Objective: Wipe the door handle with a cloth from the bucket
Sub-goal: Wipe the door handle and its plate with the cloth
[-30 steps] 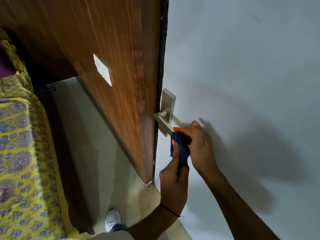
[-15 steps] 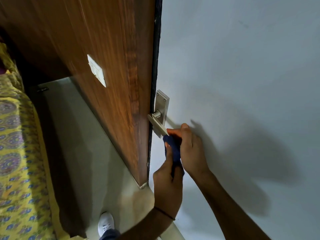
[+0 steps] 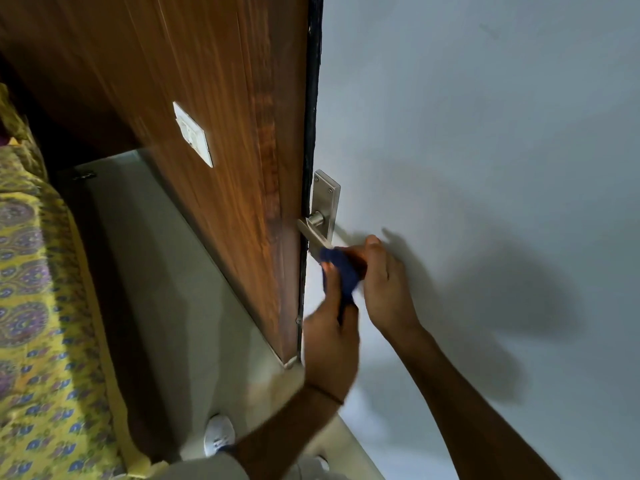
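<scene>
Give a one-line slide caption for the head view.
Both hands, left hand and right hand, press a blue cloth onto the metal door handle.

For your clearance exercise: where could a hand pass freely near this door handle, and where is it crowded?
Free: the backplate above the lever and the white door face to its right. Crowded: the lever's outer end, where the left hand, blue cloth and right hand bunch.
</scene>
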